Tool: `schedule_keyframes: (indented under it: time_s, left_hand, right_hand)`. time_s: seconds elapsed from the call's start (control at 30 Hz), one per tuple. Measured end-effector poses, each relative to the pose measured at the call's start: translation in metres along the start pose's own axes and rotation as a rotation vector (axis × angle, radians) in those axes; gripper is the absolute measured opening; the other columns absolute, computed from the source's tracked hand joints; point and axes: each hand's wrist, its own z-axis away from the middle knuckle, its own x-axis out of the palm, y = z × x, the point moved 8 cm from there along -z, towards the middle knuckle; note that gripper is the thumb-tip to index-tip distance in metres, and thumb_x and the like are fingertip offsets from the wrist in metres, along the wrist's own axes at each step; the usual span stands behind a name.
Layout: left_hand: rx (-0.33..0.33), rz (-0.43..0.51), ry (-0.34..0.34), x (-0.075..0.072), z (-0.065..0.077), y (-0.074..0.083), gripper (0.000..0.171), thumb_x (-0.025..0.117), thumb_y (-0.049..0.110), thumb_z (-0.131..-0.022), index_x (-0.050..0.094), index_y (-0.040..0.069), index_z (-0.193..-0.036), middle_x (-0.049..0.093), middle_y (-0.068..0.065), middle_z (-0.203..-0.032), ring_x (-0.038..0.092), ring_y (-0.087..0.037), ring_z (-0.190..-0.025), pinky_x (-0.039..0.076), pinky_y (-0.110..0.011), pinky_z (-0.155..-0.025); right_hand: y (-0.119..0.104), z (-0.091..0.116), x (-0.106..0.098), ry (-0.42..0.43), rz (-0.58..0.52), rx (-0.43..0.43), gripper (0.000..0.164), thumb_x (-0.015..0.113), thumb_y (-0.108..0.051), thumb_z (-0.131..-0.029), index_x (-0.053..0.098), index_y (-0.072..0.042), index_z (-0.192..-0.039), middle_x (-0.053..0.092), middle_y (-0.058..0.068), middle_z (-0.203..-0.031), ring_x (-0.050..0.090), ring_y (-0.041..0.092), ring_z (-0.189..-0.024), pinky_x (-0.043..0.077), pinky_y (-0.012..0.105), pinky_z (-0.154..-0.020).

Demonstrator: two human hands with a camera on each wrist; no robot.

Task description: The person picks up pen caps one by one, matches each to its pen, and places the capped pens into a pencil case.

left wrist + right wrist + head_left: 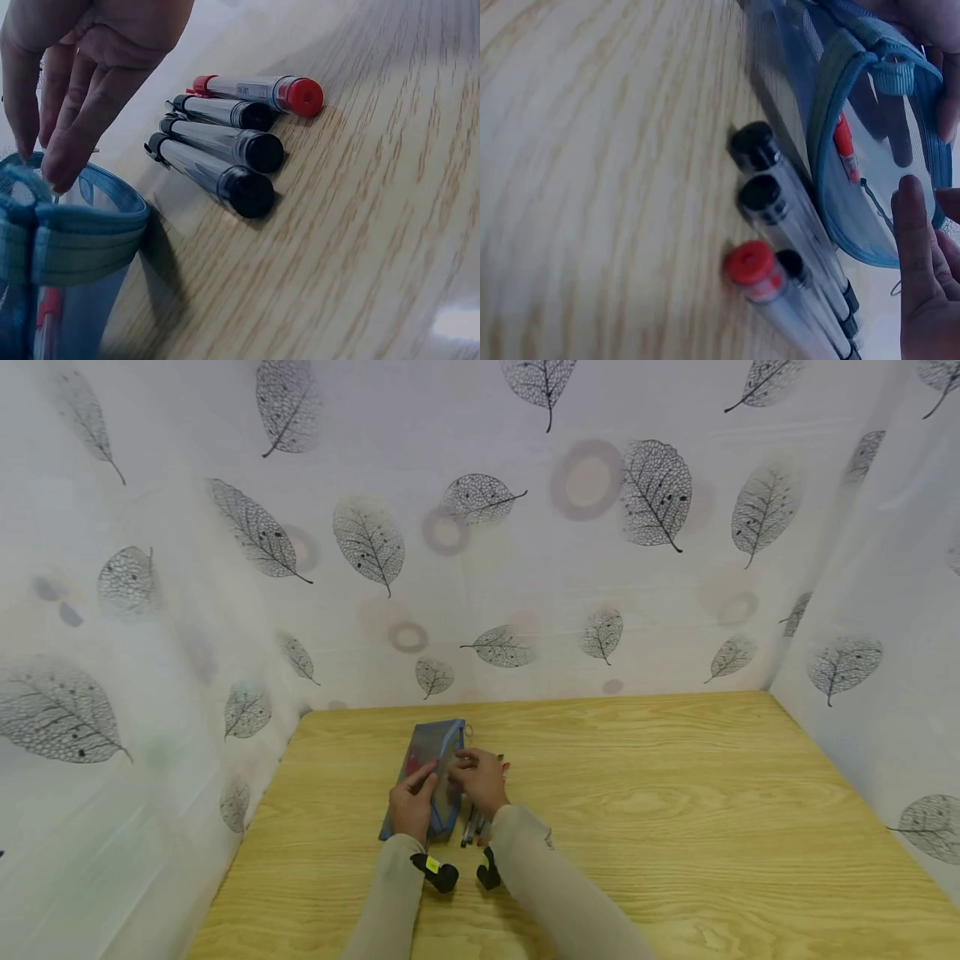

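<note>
A mesh pencil pouch with blue trim lies at the left of the table, its mouth open. The left hand pinches the pouch's edge; in the right wrist view its fingers lie on both sides of the rim. At the mouth, the right hand has its index finger straight, with no pen seen in its grasp. Inside, a red pen and a thin dark item show through the opening. Several clear-barrelled pens, black-capped plus one red-capped pen, lie beside the pouch, beneath the right hand.
The wood-grain table extends widely to the right of the pens. Leaf-patterned cloth walls enclose it at the back and both sides. A small ring hangs at the pouch's far end. Black straps with cameras sit on the wrists.
</note>
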Motion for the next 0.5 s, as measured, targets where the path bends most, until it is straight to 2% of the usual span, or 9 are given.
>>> schedule_keyframes:
  time_s: [0.27,0.5]
  left_hand:
    - [0.006,-0.008,-0.003,0.000,0.000,0.000,0.022,0.066,0.010,-0.092,0.072,0.005,-0.113,0.068,-0.010,-0.115,0.062,-0.023,-0.106,0.046,-0.015,-0.077]
    - [0.010,-0.007,0.000,0.000,0.002,0.002,0.022,0.066,0.011,-0.092,0.073,0.007,-0.112,0.069,-0.009,-0.115,0.061,-0.023,-0.108,0.046,-0.017,-0.080]
  right_hand:
    - [-0.001,0.006,-0.010,-0.003,-0.089,0.032,0.040,0.059,0.000,-0.092,0.052,0.010,-0.130,0.060,0.031,-0.115,0.064,0.043,-0.096,0.056,0.048,-0.076]
    - [0.007,0.011,-0.027,0.068,-0.065,0.013,0.041,0.061,0.001,-0.091,0.053,0.009,-0.130,0.063,0.028,-0.110,0.067,0.036,-0.086,0.057,0.041,-0.069]
